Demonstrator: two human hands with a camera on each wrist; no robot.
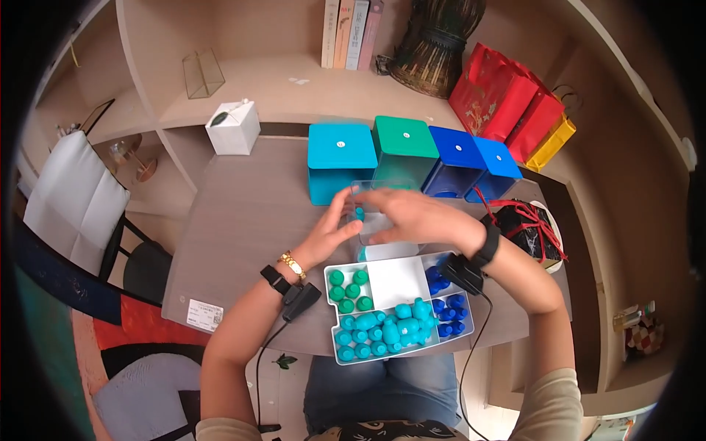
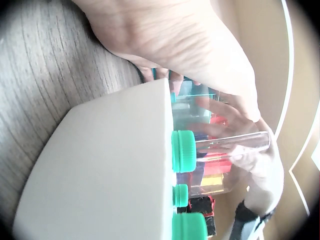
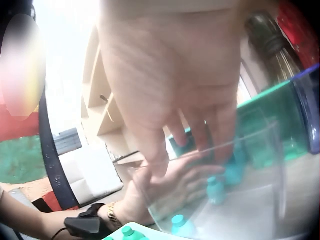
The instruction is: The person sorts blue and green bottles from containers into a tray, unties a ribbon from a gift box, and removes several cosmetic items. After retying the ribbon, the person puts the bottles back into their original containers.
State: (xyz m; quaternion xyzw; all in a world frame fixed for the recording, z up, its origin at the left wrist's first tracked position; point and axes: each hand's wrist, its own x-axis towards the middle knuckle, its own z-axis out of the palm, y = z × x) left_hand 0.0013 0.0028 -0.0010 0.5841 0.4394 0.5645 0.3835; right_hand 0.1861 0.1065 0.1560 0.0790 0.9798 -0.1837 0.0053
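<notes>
On the desk (image 1: 235, 198), both hands (image 1: 329, 229) (image 1: 415, 217), fingers spread, are at a clear box (image 1: 373, 226).

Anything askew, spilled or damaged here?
In the near middle of the white tray, some turquoise bottles lie jumbled together, while the green bottles stand upright. Nothing looks spilled or damaged.

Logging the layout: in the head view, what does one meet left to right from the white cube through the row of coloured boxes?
White cube, turquoise box, green box, dark blue box, lighter blue box.
</notes>
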